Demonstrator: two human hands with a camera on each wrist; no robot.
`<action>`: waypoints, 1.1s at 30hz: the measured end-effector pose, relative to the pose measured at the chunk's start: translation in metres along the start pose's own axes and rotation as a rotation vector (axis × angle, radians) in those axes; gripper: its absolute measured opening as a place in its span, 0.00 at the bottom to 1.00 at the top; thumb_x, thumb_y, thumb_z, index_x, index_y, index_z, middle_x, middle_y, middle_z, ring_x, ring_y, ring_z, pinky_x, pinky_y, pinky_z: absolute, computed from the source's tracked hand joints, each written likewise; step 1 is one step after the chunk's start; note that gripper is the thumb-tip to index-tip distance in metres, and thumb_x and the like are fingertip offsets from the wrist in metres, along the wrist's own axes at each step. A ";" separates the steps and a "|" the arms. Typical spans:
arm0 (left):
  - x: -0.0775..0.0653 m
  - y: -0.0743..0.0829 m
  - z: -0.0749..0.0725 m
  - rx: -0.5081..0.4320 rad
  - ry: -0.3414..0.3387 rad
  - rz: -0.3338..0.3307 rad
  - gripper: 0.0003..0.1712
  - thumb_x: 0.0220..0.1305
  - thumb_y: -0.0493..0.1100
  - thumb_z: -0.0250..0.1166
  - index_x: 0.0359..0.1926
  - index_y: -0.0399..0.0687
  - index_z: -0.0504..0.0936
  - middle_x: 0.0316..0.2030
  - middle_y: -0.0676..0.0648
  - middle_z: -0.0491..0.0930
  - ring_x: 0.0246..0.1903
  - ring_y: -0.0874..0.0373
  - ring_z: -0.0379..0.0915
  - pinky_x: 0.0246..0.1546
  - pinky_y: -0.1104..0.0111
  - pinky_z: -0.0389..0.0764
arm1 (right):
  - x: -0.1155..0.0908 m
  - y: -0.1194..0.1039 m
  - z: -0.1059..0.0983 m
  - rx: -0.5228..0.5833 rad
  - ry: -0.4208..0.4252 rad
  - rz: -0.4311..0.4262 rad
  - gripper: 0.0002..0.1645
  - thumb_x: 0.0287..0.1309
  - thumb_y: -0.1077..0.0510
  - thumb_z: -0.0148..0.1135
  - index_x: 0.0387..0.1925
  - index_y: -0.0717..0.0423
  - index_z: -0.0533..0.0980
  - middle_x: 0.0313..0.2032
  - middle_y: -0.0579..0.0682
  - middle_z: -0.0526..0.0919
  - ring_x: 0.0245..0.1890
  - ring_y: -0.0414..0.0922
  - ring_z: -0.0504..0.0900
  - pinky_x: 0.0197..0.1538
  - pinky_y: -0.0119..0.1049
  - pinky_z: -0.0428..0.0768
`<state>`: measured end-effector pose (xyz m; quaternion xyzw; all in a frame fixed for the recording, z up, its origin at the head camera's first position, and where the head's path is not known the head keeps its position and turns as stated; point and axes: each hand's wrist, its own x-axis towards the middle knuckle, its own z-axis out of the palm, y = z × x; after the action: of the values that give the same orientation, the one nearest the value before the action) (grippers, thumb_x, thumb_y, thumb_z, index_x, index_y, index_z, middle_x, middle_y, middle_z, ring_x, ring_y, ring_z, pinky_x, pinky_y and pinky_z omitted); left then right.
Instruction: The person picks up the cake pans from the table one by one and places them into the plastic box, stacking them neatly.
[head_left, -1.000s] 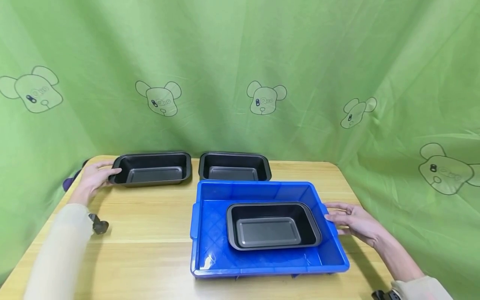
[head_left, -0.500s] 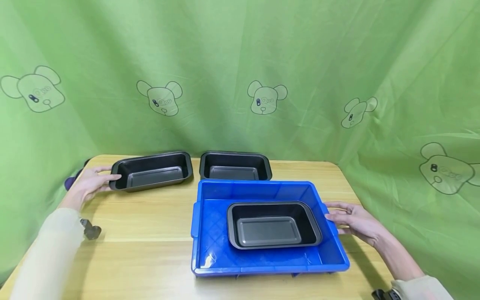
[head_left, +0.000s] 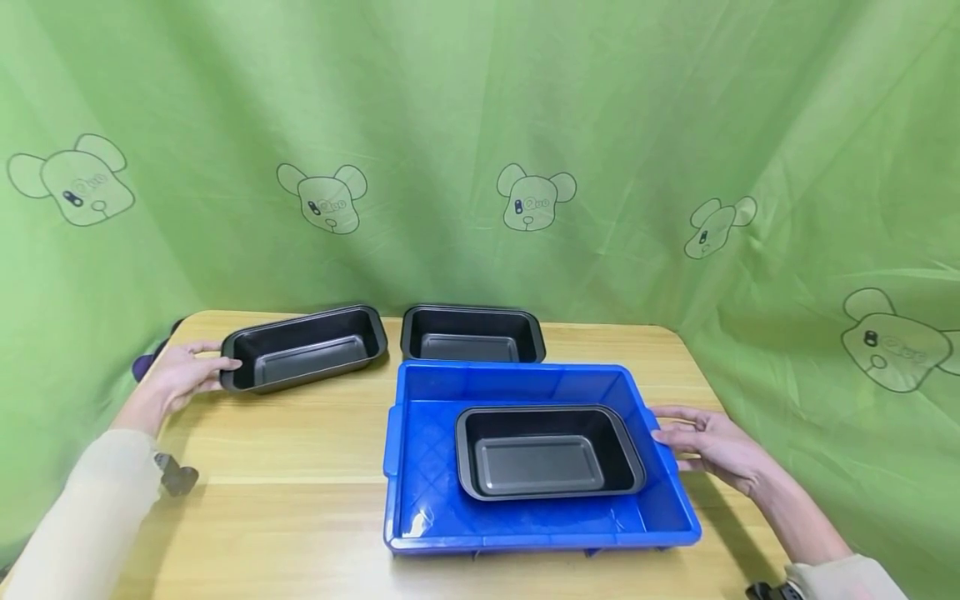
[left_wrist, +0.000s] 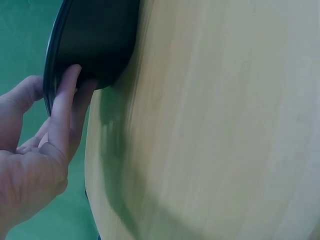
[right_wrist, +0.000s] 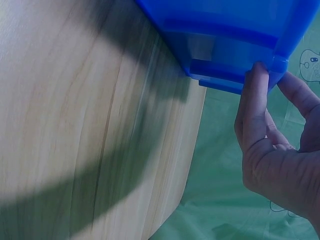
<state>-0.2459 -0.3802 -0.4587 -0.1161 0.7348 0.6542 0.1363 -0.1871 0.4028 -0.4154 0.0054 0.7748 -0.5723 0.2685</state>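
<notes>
My left hand (head_left: 178,377) pinches the left end of a black loaf pan (head_left: 307,357), its thumb over the rim inside. In the left wrist view the fingers (left_wrist: 61,112) press the outside wall of that pan. The pan stands askew at the table's back left, its left end nearer to me. With thumb on the rim and fingers beneath it, my right hand (head_left: 716,443) grips the right side of a blue plastic bin (head_left: 429,479). Inside this bin lies a second black loaf pan (head_left: 540,462), toward its right.
Behind the bin is a third loaf pan (head_left: 471,333), its front partly hidden by the bin's back wall. The wooden table (head_left: 292,508) ends at a green curtain (head_left: 435,167) printed with bear heads. A purple object (head_left: 142,365) shows past the left edge.
My left hand has drawn the left end of its loaf pan toward me, so the pan has turned from straight to slanted. The right hand and the bin have stayed put.
</notes>
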 end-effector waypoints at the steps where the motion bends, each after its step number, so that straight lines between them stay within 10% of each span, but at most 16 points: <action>1: -0.001 0.000 0.001 -0.005 0.004 0.000 0.53 0.72 0.33 0.65 0.81 0.26 0.38 0.30 0.59 0.87 0.33 0.65 0.90 0.43 0.73 0.92 | 0.000 0.000 0.000 0.001 -0.003 -0.002 0.36 0.76 0.57 0.60 0.77 0.65 0.60 0.48 0.40 0.91 0.49 0.39 0.90 0.54 0.41 0.92; 16: -0.014 -0.009 0.009 -0.166 0.080 0.026 0.31 0.71 0.29 0.62 0.70 0.29 0.61 0.25 0.58 0.87 0.27 0.66 0.88 0.33 0.74 0.91 | -0.002 0.000 -0.004 -0.008 0.000 0.000 0.37 0.76 0.56 0.61 0.77 0.65 0.60 0.48 0.41 0.92 0.49 0.40 0.90 0.55 0.42 0.92; 24: -0.029 -0.006 0.006 -0.148 0.124 0.010 0.39 0.68 0.28 0.66 0.74 0.27 0.58 0.24 0.58 0.86 0.27 0.66 0.87 0.33 0.73 0.92 | 0.000 0.001 -0.003 -0.001 -0.002 -0.001 0.35 0.76 0.56 0.61 0.76 0.64 0.62 0.48 0.41 0.92 0.49 0.40 0.90 0.55 0.42 0.92; 33: -0.045 0.000 0.004 -0.241 0.122 0.026 0.22 0.67 0.27 0.65 0.55 0.48 0.69 0.25 0.56 0.88 0.26 0.65 0.87 0.30 0.73 0.91 | 0.000 0.001 -0.002 0.005 -0.004 0.001 0.35 0.76 0.56 0.61 0.76 0.63 0.62 0.48 0.41 0.92 0.49 0.40 0.90 0.55 0.42 0.92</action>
<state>-0.2033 -0.3763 -0.4430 -0.1617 0.6594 0.7310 0.0680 -0.1876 0.4046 -0.4154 0.0053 0.7729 -0.5742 0.2701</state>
